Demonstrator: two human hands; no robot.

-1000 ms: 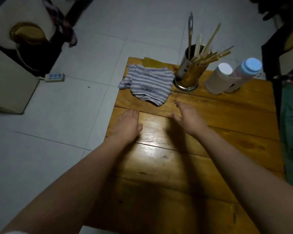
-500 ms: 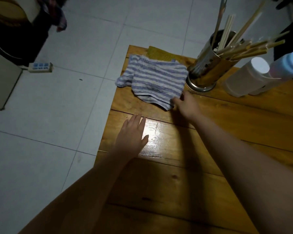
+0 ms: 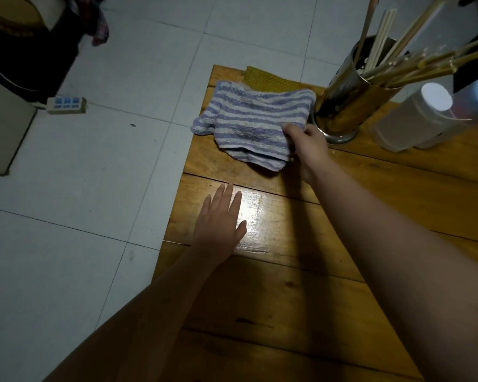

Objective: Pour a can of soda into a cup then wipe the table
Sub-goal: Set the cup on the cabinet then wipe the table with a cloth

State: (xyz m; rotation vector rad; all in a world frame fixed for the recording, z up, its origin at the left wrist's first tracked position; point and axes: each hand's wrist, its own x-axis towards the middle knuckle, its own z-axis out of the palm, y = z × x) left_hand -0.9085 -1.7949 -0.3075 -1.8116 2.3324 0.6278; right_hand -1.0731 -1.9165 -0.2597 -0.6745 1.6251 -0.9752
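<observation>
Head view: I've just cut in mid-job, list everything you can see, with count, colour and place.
striped towel: one, blue and white, far left of the table, crumpled
yellow cloth: one, partly under the towel at the far edge
utensil holder: one, shiny metal, right of the towel, holding chopsticks
bottles: two, a pale one with a white lid and a blue-topped one behind it, far right
wooden table: one, brown planks
power strip: one, white and blue, on the tiled floor
right hand: grip on the towel's right edge
left hand: flat on the table, fingers straight
</observation>
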